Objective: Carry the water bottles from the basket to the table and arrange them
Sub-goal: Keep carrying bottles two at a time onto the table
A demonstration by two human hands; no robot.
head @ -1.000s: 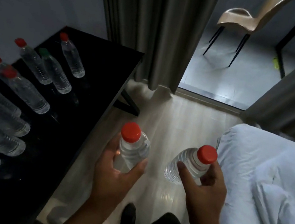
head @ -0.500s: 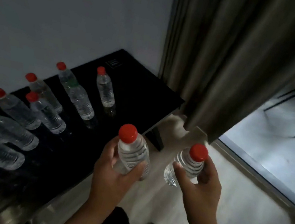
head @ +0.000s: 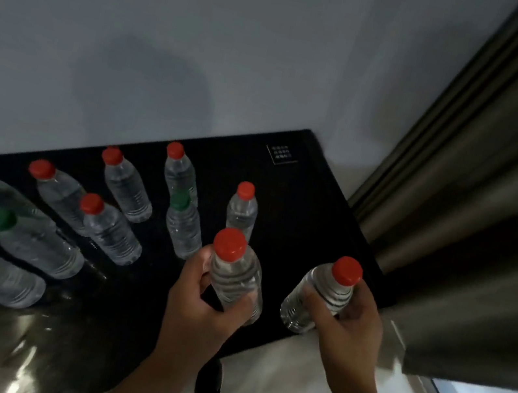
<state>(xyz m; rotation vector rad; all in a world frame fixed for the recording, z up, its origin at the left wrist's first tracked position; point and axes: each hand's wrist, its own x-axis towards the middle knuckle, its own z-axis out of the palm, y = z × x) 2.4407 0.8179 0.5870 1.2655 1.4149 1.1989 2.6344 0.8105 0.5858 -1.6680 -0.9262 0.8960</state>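
L hand [head: 198, 303] grips red-cap bottle [head: 233, 278], R hand [head: 345, 327] another [head: 320, 295]; clear water inside, over table [head: 301, 203].

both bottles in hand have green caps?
No: the bottle in the left hand and the bottle in the right hand each carry a red cap.

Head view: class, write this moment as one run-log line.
left hand: grips red-capped bottle | right hand: grips second red-capped bottle | both above black table | unplaced
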